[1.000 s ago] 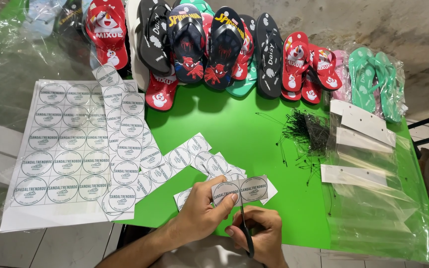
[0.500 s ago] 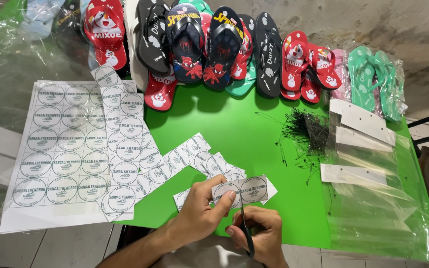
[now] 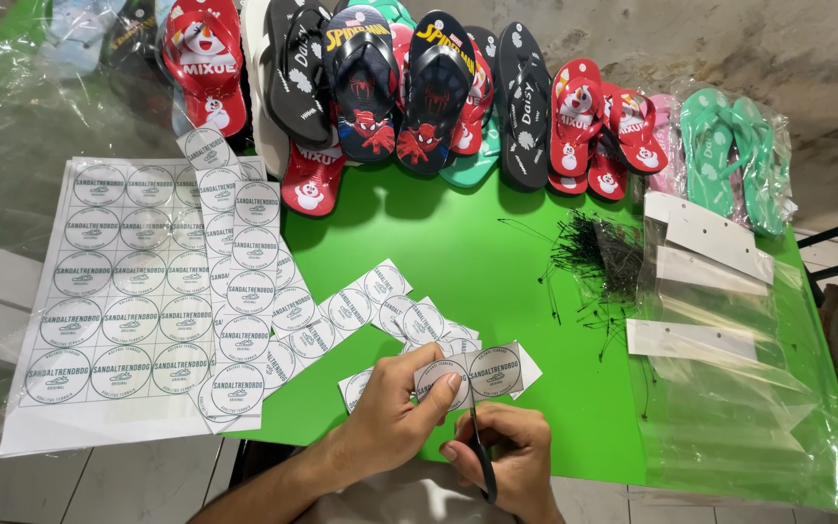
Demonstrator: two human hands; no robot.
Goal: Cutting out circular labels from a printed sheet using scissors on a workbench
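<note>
- Your left hand (image 3: 395,417) is closed on a strip of round labels (image 3: 472,374), thumb and fingers pinching its near edge, holding it just above the near edge of the green tabletop (image 3: 477,262).
- Your right hand (image 3: 506,461) is closed around the handles of black scissors (image 3: 480,451); the blades point up at the strip, between two labels.
- Cut label pieces (image 3: 380,306) lie on the tabletop just beyond the strip.
- An uncut label sheet (image 3: 113,301) hangs over the tabletop's left edge.
- A pile of thin black ties (image 3: 603,257) sits right of the strip, beside clear bags (image 3: 720,320).
- Flip-flops (image 3: 400,87) line the tabletop's far edge.
</note>
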